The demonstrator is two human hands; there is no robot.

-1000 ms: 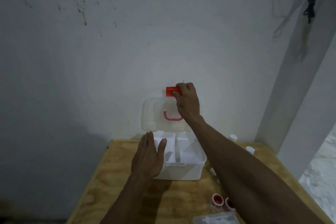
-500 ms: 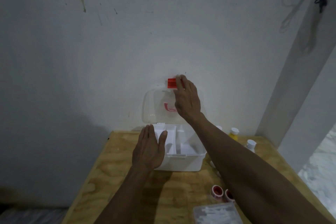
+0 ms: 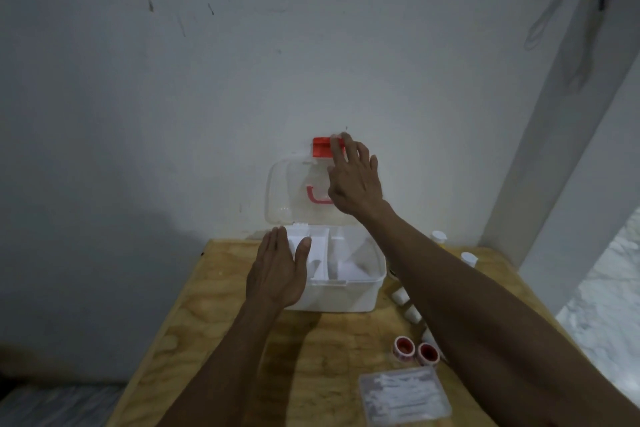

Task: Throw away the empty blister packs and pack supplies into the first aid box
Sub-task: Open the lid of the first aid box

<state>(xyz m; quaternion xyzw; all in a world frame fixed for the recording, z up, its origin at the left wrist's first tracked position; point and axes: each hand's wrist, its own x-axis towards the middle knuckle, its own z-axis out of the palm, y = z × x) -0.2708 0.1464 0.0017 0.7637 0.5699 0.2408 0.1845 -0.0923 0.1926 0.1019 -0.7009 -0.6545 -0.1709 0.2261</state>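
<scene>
Since the earlier frame the right hand (image 3: 353, 180) had uncurled from the red latch (image 3: 322, 147); its fingers were spread, fingertips only touching the latch at the lid's 12 o'clock edge. The clear lid (image 3: 294, 191) stood upright against the wall. The left hand (image 3: 278, 270) lay flat, fingers straight, against the first aid box (image 3: 346, 291) at its 9 o'clock side. Judged: box opened, ready for packing. Tape rolls (image 3: 415, 350) and a clear case (image 3: 405, 395) waited at 5 o'clock. No writing was legible.
</scene>
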